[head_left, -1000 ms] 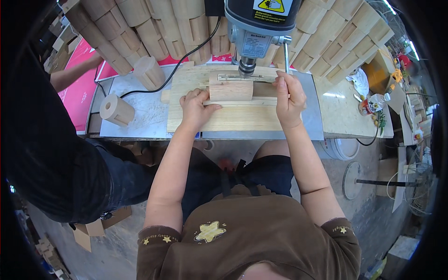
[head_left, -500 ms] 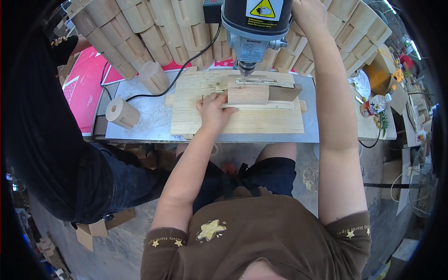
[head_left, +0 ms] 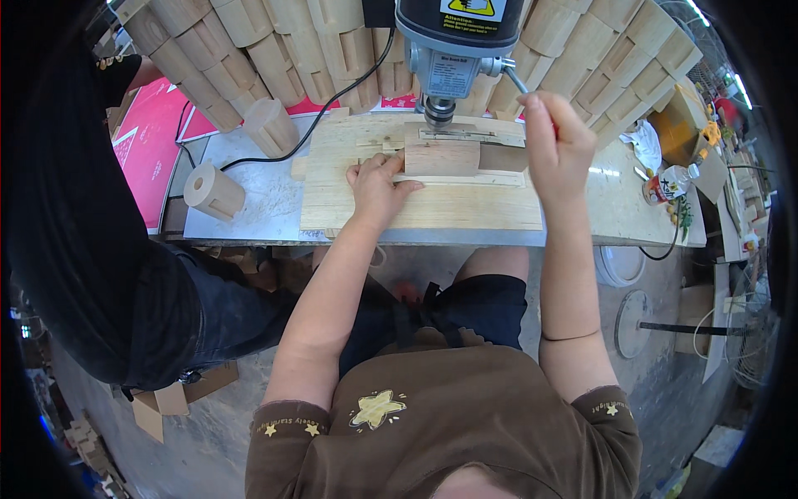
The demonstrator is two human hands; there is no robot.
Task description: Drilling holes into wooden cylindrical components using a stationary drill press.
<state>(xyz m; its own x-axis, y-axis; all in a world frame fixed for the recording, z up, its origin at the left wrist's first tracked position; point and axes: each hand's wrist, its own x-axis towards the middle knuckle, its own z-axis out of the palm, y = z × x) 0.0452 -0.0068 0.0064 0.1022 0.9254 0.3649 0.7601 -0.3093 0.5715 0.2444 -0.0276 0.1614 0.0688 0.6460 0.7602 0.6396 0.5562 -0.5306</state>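
Drill: top cut off at 12 o'clock. Bit under chuck: too small to tell; contact with block unresolved. Lever: end hidden in right hand. Left hand: fingertip contact, block's 9 o'clock end, unclear. Stack: top cropped, 11 o'clock.

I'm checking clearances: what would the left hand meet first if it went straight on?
Probably the wooden block; the left hand may be touching its left end, though depth is unclear.
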